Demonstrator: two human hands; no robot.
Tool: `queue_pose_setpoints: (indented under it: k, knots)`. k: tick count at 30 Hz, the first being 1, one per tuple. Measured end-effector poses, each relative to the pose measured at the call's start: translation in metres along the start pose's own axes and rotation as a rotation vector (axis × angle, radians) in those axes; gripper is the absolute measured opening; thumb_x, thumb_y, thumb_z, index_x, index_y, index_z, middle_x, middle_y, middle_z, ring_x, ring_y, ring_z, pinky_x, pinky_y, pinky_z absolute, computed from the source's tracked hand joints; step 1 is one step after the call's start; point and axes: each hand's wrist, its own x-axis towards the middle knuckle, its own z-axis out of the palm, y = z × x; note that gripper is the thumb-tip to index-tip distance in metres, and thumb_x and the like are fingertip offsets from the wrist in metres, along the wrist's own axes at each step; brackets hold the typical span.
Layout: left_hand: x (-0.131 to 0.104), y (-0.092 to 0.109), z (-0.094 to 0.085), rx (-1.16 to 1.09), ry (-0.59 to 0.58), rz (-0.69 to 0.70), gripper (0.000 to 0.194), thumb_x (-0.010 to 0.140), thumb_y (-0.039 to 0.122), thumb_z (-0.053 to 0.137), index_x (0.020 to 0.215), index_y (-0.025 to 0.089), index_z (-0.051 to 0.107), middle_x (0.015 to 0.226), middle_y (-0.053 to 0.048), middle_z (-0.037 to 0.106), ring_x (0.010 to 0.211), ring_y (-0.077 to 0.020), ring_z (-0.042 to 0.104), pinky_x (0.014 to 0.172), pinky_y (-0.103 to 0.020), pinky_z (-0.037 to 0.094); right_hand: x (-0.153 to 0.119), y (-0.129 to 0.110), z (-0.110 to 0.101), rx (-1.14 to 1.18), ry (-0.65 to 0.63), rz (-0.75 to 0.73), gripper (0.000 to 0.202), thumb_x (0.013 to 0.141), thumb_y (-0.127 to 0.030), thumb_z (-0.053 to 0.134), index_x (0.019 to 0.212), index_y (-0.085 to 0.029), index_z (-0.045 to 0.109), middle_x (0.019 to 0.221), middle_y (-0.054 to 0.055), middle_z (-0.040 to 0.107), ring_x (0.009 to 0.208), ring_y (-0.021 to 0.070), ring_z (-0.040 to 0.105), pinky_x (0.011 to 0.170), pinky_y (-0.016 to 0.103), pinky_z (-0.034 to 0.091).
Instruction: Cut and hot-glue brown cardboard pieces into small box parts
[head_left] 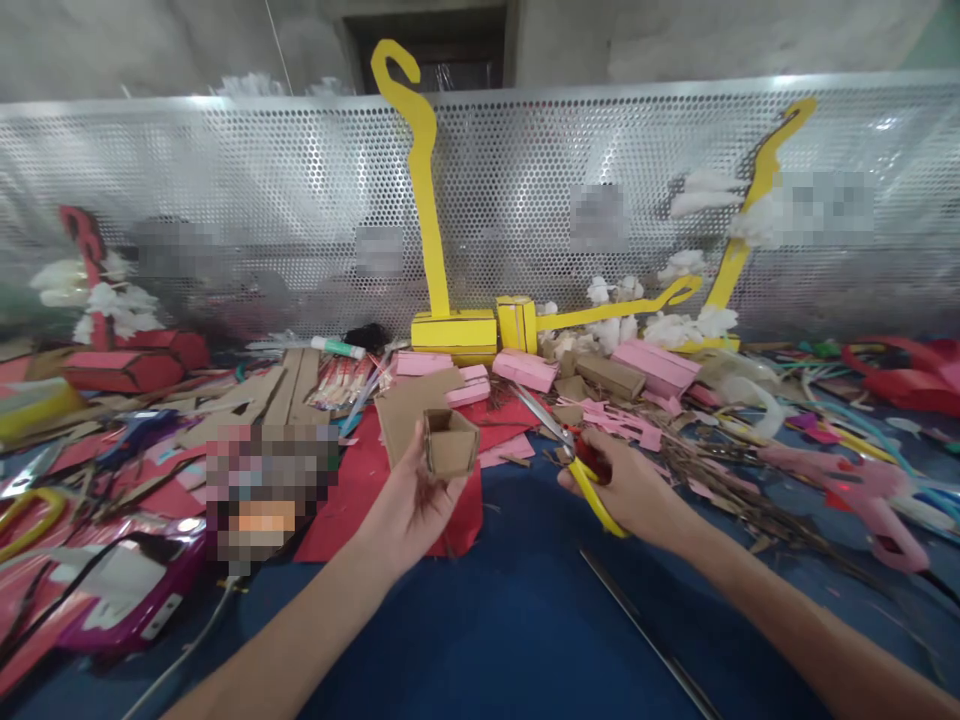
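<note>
My left hand grips a small open-ended cardboard box, its hollow end facing up and toward me. Behind it a flat piece of brown cardboard shows, partly hidden by the box; whether I hold it too I cannot tell. In my right hand is a pair of scissors with yellow handles, its blades pointing up and left toward the pink pieces. The scissors and the box are apart. Beneath my left hand lies a sheet of red paper on the blue table.
Yellow hook-shaped cardboard pieces on box bases stand at the back before a perforated metal panel. Pink boxes and cardboard scraps lie in the middle. A pink glue gun is at right, a metal ruler-like strip in front.
</note>
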Motion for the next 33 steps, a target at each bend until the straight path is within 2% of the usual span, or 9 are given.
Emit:
queue_pose_setpoints:
  k: [3, 12, 20, 25, 29, 33]
  knots:
    - [0.004, 0.001, 0.002, -0.053, 0.029, 0.113, 0.035, 0.107, 0.023, 0.044, 0.138, 0.015, 0.058, 0.106, -0.01, 0.077, 0.086, -0.0139, 0.078, 0.079, -0.021, 0.064, 0.0, 0.003, -0.001, -0.011, -0.009, -0.001, 0.033, 0.084, -0.045, 0.07, 0.081, -0.023, 0.047, 0.073, -0.002, 0.058, 0.063, 0.0136, 0.048, 0.057, 0.026, 0.037]
    - [0.005, 0.001, -0.001, -0.087, 0.014, 0.066, 0.033, 0.107, 0.022, 0.043, 0.134, 0.013, 0.059, 0.1, -0.009, 0.078, 0.086, -0.0152, 0.079, 0.082, -0.024, 0.066, 0.001, 0.006, 0.003, -0.097, -0.002, -0.047, 0.032, 0.084, -0.047, 0.07, 0.082, -0.022, 0.05, 0.072, -0.002, 0.056, 0.061, 0.0132, 0.044, 0.057, 0.027, 0.035]
    - [0.008, 0.0, -0.006, -0.011, 0.017, 0.111, 0.028, 0.105, 0.029, 0.05, 0.123, 0.014, 0.066, 0.101, -0.008, 0.078, 0.083, -0.0164, 0.078, 0.073, -0.024, 0.067, -0.002, 0.008, 0.003, -0.112, -0.031, -0.032, 0.033, 0.087, -0.049, 0.067, 0.087, -0.023, 0.047, 0.077, -0.002, 0.056, 0.064, 0.0145, 0.047, 0.059, 0.028, 0.036]
    - [0.008, 0.003, -0.002, 0.048, 0.056, 0.181, 0.016, 0.102, 0.024, 0.057, 0.109, 0.014, 0.068, 0.091, -0.006, 0.077, 0.074, -0.0144, 0.075, 0.069, -0.023, 0.065, -0.009, 0.002, 0.0, -0.138, -0.146, -0.043, 0.03, 0.094, -0.05, 0.058, 0.095, -0.023, 0.044, 0.08, -0.002, 0.053, 0.067, 0.0158, 0.047, 0.061, 0.029, 0.037]
    - [0.008, 0.005, -0.001, 0.081, -0.006, 0.252, 0.012, 0.098, 0.012, 0.06, 0.106, 0.014, 0.069, 0.092, -0.006, 0.076, 0.08, -0.0131, 0.075, 0.075, -0.022, 0.063, -0.013, -0.008, -0.005, -0.08, -0.235, -0.029, 0.034, 0.094, -0.055, 0.055, 0.096, -0.022, 0.047, 0.085, 0.0, 0.056, 0.07, 0.0167, 0.047, 0.064, 0.03, 0.038]
    - [0.01, 0.007, -0.005, 0.168, -0.057, 0.31, 0.013, 0.091, 0.015, 0.071, 0.104, 0.014, 0.071, 0.098, -0.006, 0.077, 0.08, -0.013, 0.073, 0.075, -0.023, 0.062, -0.014, -0.015, -0.009, -0.03, -0.292, 0.012, 0.036, 0.094, -0.057, 0.055, 0.091, -0.022, 0.049, 0.083, -0.001, 0.056, 0.069, 0.0153, 0.045, 0.062, 0.029, 0.035]
